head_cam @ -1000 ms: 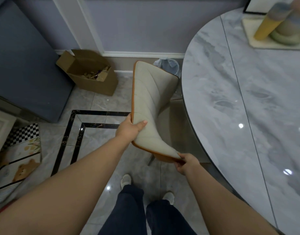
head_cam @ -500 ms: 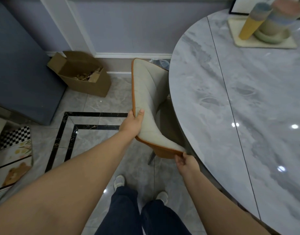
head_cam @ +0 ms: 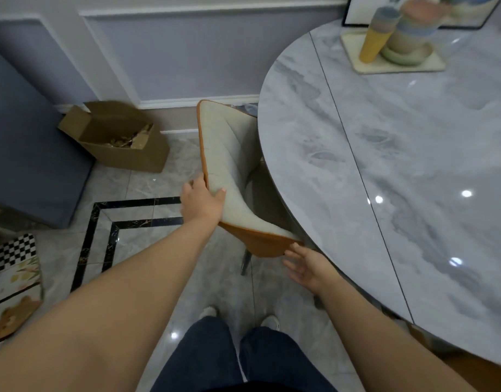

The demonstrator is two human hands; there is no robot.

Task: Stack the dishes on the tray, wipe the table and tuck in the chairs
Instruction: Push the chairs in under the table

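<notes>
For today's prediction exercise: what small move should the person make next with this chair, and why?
Probably ease the left hand off the chair. Its seat already sits under the table edge, and the right hand is open beside the backrest, not gripping.

Both forearms are bare and extended forward. The left hand (head_cam: 203, 203) is closed in a grip, thumb on the near face and fingers (head_cam: 193, 184) wrapped behind. The right hand (head_cam: 305, 263) is open, palm turned left, fingers spread and loosely extended, gripping nothing. Both legs stand below, feet apart.
</notes>
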